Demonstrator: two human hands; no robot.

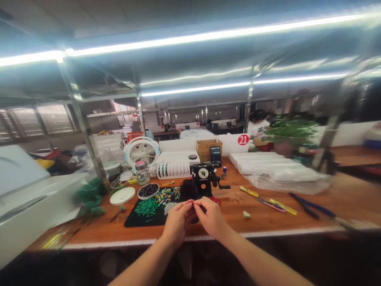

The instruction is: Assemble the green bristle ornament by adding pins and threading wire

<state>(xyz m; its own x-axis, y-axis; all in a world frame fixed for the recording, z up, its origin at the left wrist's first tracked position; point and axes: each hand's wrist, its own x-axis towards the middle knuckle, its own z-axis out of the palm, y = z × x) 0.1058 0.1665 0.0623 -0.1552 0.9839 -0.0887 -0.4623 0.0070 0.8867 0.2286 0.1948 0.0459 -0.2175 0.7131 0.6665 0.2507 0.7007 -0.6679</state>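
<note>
My left hand (178, 220) and my right hand (211, 216) meet above the front of the bench, fingertips pinched together. Whatever lies between the fingers is too small to make out. Just beyond them stands a black hand-cranked machine (204, 176) with a round dial and a crank at its right. A dark bundle of fibres (188, 190) hangs at its left side. Left of my hands a black mat (132, 221) carries green pieces (147, 207), multicoloured beads (164, 196) and silvery bits (171, 208). A white dish (148, 191) of dark beads sits at the mat's back edge.
A white lid (122, 196), a glass jar (142, 172) and a fan (143, 153) stand to the left. Yellow cutters (249, 192), pliers (309, 204) and plastic-wrapped white rolls (274, 169) lie to the right. A person (258, 124) is in the background.
</note>
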